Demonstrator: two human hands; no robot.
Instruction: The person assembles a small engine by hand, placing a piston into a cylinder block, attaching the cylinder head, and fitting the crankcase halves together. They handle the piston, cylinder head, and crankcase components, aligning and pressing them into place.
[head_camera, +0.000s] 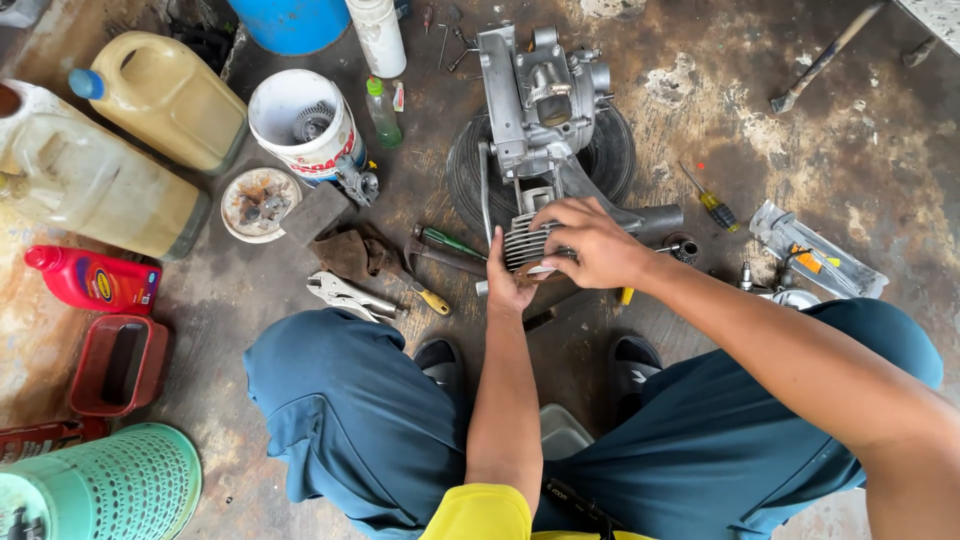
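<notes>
Grey finned cylinder (522, 243) of the engine (545, 100) was gripped by both hands: left hand (507, 280) beneath, right hand (590, 240) clasped on top.

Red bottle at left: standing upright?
No, the red bottle lies on its side on the floor, cap pointing left, beside the red tray.

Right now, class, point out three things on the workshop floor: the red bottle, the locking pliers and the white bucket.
red bottle (95, 280), head view, on the middle of its body.
locking pliers (345, 294), head view, on the silver handles.
white bucket (280, 108), head view, on its inner wall.
</notes>
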